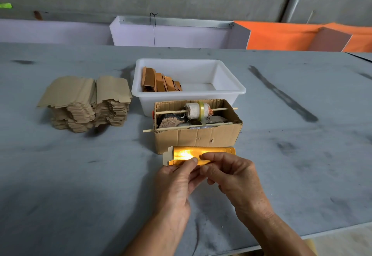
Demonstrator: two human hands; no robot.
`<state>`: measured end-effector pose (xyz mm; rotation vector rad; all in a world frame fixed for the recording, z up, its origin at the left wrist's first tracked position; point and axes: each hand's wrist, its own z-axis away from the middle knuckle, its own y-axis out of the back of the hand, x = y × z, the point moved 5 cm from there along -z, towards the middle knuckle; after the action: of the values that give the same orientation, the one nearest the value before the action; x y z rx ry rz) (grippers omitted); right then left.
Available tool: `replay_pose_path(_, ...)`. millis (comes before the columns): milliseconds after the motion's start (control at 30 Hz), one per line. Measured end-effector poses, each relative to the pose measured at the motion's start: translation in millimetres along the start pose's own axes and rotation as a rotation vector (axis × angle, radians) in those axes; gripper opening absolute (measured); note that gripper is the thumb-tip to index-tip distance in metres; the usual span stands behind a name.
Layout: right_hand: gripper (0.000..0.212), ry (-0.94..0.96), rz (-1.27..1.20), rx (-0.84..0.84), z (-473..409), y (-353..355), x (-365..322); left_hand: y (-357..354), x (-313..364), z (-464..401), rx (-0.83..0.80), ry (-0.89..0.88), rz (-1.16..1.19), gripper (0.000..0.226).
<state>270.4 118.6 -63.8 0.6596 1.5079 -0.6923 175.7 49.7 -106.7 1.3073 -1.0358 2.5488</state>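
Note:
A shiny gold folded carton (217, 151) lies lengthwise just in front of the cardboard box (198, 137), with a plain grey flap at its left end. My left hand (177, 183) pinches its near edge at the left, thumb on top. My right hand (233, 173) grips the near edge beside it, fingers curled over the gold face. Behind, the cardboard box holds a tape roll (198, 110) on a wooden stick, with stones underneath.
A white plastic tub (221, 93) behind the box holds several folded gold cartons (161, 80) at its left. A tall stack of flat cardboard blanks (86, 103) stands at the left. The grey table's near edge (322, 233) runs at lower right.

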Motion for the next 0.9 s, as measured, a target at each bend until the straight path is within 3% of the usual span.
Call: replay_pose_path(900, 0.022, -0.106, 0.198, 0.016, -5.2, 0.8, -0.1, -2.4, 4.3, 1.5, -0.004, -0.037, 0.000, 0.019)
